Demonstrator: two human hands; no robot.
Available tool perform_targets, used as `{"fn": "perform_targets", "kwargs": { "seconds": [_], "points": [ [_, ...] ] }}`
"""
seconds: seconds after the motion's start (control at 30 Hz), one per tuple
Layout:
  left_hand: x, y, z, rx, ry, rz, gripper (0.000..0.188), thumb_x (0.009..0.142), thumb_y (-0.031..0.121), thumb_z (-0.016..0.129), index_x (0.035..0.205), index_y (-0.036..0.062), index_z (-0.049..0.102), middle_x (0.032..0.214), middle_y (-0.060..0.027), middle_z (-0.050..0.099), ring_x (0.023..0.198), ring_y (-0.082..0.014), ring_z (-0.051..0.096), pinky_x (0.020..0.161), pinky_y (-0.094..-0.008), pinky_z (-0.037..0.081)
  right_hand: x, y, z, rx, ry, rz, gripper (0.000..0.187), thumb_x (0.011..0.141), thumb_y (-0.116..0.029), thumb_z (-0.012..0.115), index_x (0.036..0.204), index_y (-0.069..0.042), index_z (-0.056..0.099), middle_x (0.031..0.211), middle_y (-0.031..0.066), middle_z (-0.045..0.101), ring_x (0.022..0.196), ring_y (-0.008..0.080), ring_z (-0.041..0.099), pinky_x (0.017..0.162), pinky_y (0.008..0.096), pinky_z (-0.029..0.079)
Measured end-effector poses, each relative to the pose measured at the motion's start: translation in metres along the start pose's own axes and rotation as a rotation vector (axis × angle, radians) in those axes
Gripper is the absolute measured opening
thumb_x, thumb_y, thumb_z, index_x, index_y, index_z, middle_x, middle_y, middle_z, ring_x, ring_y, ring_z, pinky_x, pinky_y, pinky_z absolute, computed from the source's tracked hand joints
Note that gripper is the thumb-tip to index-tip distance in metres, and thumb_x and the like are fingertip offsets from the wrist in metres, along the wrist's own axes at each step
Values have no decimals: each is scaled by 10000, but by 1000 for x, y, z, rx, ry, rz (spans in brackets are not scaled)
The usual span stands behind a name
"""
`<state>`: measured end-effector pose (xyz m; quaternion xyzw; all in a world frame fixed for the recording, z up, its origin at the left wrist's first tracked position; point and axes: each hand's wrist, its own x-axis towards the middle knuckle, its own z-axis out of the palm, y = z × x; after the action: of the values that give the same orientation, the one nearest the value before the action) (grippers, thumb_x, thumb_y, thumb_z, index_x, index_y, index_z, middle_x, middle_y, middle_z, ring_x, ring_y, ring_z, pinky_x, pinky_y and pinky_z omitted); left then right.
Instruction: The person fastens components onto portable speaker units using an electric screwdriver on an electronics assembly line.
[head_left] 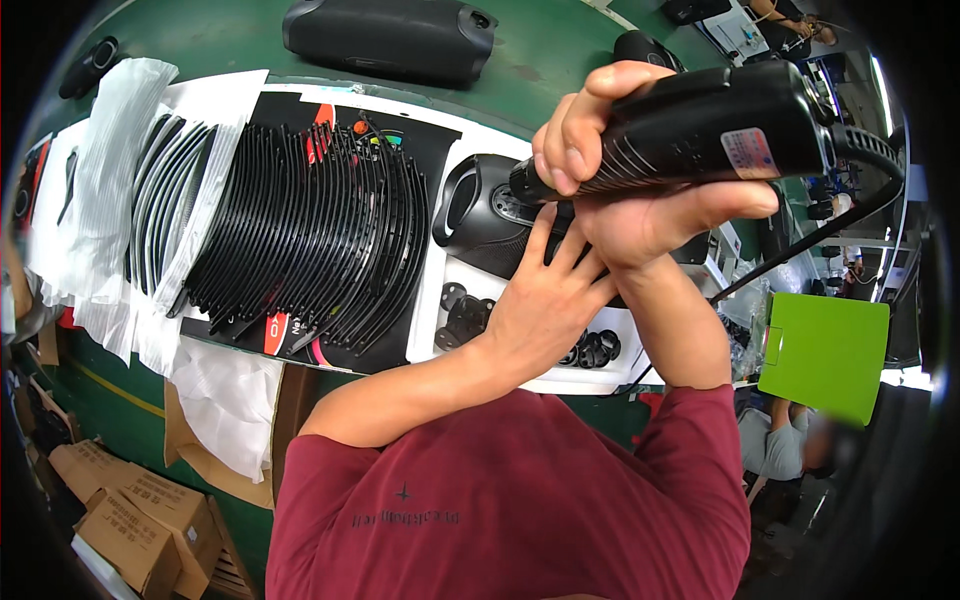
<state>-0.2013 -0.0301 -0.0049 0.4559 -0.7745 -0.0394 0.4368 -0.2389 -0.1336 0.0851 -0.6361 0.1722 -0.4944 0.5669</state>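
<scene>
A corded black electric screwdriver (700,125) lies nearly level in my right hand (640,215), whose fingers wrap round its body. Its nose meets the oval end panel of a black rounded speaker housing (478,225); the bit itself I cannot make out. My left hand (550,310) rests with its fingers stretched and spread against the housing, just below the screwdriver's nose. Both hands and the tool hide the housing's right part. Small black parts (465,315) lie left of my left wrist, and several black rings (595,348) lie to its right.
Many curved black strips (310,220) are laid side by side on the left, with white foam sheets (100,190) beyond. Another black speaker (390,40) sits at the back. The tool's cable (810,235) loops down at right, near a green panel (825,355). Cardboard boxes (145,520) stand lower left.
</scene>
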Motion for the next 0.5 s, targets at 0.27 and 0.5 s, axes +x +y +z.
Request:
{"fn": "perform_targets", "kwargs": {
  "seconds": [0.27, 0.5],
  "points": [
    [1, -4, -4, -33, -42, -1, 397, 761, 189, 714, 1154, 137, 693, 1271, -97, 599, 1306, -366, 489, 1169, -647, 267, 9, 12, -6, 298, -249, 3, 1100, 609, -1003, 446, 1132, -40, 539, 679, 54, 511, 518, 142, 467, 472, 279, 407],
    [4, 0, 0, 53, -112, 40, 574, 692, 267, 814, 1229, 145, 654, 1297, -122, 566, 1318, -371, 456, 1149, -665, 263, 1, -5, -11, 1, -141, 83, 1152, 638, -1005, 389, 1209, -15, 540, 717, 61, 545, 626, 174, 524, 609, 319, 463]
  ]
}}
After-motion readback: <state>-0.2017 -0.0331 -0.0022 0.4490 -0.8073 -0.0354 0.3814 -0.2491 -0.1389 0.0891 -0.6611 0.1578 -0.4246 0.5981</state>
